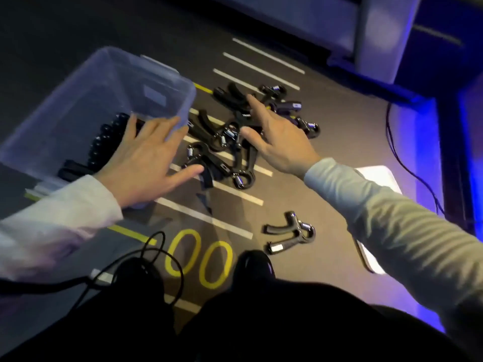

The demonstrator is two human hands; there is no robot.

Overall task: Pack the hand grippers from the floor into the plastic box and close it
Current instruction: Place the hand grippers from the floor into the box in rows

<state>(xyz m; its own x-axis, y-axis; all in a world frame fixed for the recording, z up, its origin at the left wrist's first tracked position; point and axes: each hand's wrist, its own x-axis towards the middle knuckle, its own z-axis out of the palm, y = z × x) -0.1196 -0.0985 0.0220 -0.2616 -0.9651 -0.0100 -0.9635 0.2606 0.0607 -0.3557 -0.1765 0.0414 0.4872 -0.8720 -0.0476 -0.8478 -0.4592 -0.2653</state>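
Head view: a tangled pile of black hand grippers with chrome coil springs (230, 142) lay on the dark floor marked with white stripes (235, 197), just right of a clear plastic storage box (86, 100). The box stood open, with a few dark objects — among them a beaded black piece (104, 137) — resting on its bottom. One grey metallic hand gripper (290, 233) lay apart from the pile, nearer the person. The left hand (149, 163) was spread flat at the box's near right corner, fingers straight and grasping nothing, its thumb reaching toward the pile. The right hand (277, 137) hovered over the pile's far side, fingers extended and relaxed, likewise holding nothing; whether its fingertips touched a gripper could not be told. Both arms wore pale long sleeves. Yellow painted numerals "00" (201, 259) marked the floor below the pile, beside a looped black cable (156, 257) — and a dark shoe (253, 265) showed at lower centre.
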